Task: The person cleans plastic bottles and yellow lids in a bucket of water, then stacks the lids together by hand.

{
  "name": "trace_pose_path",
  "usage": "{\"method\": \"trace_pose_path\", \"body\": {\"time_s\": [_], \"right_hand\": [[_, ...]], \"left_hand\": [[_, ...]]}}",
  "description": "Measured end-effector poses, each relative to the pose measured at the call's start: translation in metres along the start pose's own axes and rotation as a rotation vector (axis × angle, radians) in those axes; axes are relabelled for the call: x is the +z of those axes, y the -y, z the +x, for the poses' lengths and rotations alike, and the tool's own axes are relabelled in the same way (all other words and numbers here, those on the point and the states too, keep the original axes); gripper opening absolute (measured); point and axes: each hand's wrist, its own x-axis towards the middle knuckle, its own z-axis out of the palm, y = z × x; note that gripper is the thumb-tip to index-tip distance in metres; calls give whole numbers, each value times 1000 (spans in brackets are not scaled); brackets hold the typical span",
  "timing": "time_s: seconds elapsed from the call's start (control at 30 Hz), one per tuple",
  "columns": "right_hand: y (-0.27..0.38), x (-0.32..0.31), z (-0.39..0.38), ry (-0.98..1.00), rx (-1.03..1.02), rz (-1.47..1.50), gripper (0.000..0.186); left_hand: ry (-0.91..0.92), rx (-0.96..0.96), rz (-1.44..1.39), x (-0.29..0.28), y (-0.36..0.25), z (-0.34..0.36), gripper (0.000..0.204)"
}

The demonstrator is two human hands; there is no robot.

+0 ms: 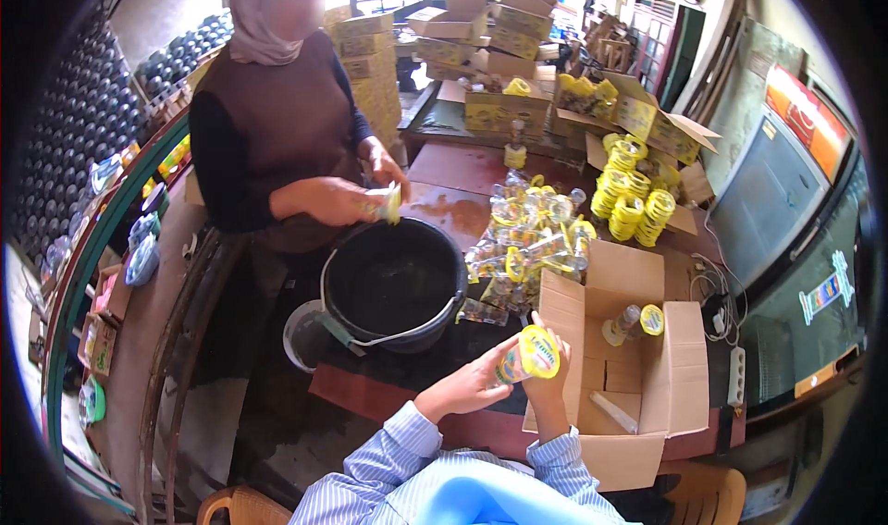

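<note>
A clear plastic cup with a printed yellow lid is tilted in front of me, its lid facing up toward me. My left hand is closed round the cup's side. My right hand holds it from the right, partly hidden behind the lid, with a fingertip showing beyond the far rim. Just right of my hands stands an open cardboard box. Inside the box are a clear cup and another yellow-lidded cup. Beyond my hands lies a heap of clear packs with yellow parts.
A black bucket with a handle stands left of the heap. Across it, a co-worker holds a similar cup. Stacked yellow rings and open cartons fill the far side. A power strip lies to the right.
</note>
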Motion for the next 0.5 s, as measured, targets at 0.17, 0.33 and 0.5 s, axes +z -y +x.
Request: {"method": "trace_pose_path", "body": {"time_s": [0.17,0.33,0.5], "right_hand": [[33,2,24,244,44,-64,52],[43,9,30,322,-17,-84,50],[57,6,36,307,-61,-188,40]], "left_hand": [[-205,32,408,-5,-2,-13,67],[-318,46,244,-17,-4,-19,64],[-584,97,34,-39,-7,-19,46]]}}
